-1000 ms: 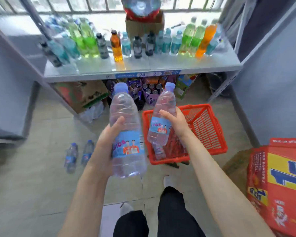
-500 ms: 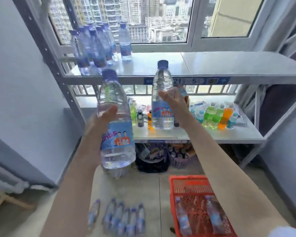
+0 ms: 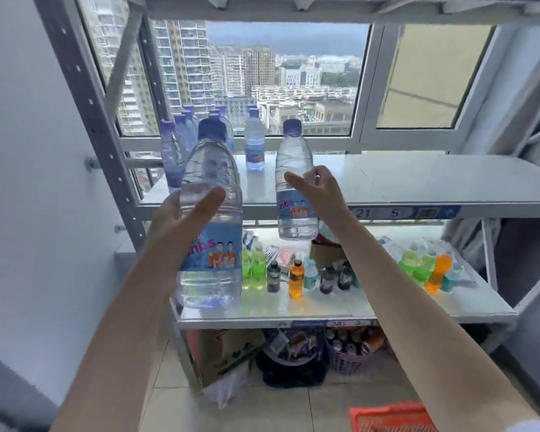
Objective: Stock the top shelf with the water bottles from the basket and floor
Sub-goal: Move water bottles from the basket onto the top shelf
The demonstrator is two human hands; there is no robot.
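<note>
Holds both bare forearms out forward and upward, set well apart, rising from the lower corners of the view. Grips an upright water bottle (image 3: 219, 254) in the left hand (image 3: 175, 224), thumb laid across its front and fingers wrapped behind. Holds a second water bottle (image 3: 293, 160) upright in the right hand (image 3: 323, 194), farther out, thumb pointing left across its middle, fingers curled round the far side.

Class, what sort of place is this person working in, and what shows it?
Likely a small shop or stockroom, high in a building: metal shelving with numbered label strips, rows of bottled drinks, a red shopping basket.
</note>
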